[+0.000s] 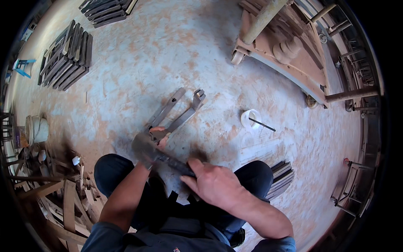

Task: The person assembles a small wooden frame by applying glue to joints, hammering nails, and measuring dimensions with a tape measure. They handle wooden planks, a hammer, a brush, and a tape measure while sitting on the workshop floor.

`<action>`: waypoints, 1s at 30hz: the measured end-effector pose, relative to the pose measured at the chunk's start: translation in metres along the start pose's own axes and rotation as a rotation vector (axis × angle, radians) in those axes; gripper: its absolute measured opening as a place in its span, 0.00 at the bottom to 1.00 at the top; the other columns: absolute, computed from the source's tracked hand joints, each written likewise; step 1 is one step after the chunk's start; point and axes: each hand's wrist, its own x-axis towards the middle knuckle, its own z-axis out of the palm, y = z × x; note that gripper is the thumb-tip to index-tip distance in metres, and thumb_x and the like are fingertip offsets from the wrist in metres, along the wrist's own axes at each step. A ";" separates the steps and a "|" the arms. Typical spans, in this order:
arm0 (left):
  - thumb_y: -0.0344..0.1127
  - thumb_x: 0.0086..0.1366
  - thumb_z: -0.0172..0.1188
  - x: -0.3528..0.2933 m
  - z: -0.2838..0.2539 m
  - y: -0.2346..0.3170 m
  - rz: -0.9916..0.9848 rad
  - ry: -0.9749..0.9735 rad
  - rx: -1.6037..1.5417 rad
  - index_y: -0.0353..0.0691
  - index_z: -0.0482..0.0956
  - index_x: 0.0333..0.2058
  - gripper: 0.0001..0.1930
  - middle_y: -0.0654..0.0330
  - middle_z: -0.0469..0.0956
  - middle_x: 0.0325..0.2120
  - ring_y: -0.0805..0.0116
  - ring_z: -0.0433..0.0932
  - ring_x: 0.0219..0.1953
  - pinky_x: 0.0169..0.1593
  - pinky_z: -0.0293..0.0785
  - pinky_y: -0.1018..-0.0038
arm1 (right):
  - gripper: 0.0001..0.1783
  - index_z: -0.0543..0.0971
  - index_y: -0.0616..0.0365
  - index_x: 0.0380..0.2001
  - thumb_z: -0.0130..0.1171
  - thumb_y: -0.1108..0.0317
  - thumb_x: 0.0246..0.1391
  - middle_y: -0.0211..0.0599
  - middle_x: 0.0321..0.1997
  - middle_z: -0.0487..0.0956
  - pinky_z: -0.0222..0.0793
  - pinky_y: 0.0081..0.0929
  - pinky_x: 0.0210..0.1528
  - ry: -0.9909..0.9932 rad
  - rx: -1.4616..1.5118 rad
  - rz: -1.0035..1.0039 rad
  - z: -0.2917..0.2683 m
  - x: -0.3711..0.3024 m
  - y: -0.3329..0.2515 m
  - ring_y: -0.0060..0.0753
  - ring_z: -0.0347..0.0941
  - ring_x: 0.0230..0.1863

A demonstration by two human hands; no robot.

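A: Wooden frame piece (174,113), over the floor (201,54) before the knees, left hand (158,136) clamped on its near end. Stiff, light-ish?

B: Likely. Right hand (216,182) closed round dark tool (161,155). White cup (250,118) nearby.

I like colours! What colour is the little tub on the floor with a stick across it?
White: the tub shows best in the head view.

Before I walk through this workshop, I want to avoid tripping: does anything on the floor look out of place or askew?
A white cup stands alone on the open floor, right of the hands, with a dark stick poking out over its rim at a slant. Lower left, wooden scraps lie in a jumble rather than stacked.
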 end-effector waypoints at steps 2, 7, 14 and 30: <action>0.22 0.61 0.57 -0.002 0.002 -0.006 0.017 0.023 -0.104 0.35 0.69 0.44 0.13 0.55 0.74 0.44 0.69 0.74 0.45 0.49 0.71 0.74 | 0.19 0.70 0.59 0.38 0.59 0.53 0.56 0.46 0.26 0.78 0.74 0.41 0.25 0.079 0.067 -0.076 0.001 -0.008 -0.006 0.50 0.78 0.26; 0.20 0.61 0.56 0.004 0.002 -0.001 0.014 -0.017 0.056 0.35 0.67 0.45 0.14 0.55 0.73 0.44 0.67 0.73 0.47 0.53 0.71 0.72 | 0.19 0.70 0.59 0.38 0.60 0.54 0.56 0.45 0.25 0.77 0.73 0.41 0.25 0.032 0.047 -0.023 0.009 -0.008 0.001 0.51 0.78 0.26; 0.21 0.62 0.56 0.002 0.009 0.016 0.029 -0.022 0.076 0.36 0.67 0.45 0.14 0.56 0.73 0.44 0.68 0.73 0.47 0.52 0.71 0.74 | 0.19 0.70 0.57 0.37 0.60 0.54 0.55 0.44 0.24 0.77 0.73 0.41 0.22 0.105 0.113 -0.093 0.004 -0.011 0.000 0.52 0.76 0.22; 0.18 0.61 0.56 -0.003 0.009 0.004 -0.099 0.009 -0.118 0.36 0.65 0.47 0.17 0.55 0.73 0.46 0.68 0.71 0.50 0.57 0.67 0.72 | 0.20 0.70 0.61 0.33 0.57 0.52 0.58 0.46 0.22 0.78 0.74 0.41 0.23 0.150 0.069 -0.105 -0.002 -0.014 0.001 0.51 0.78 0.24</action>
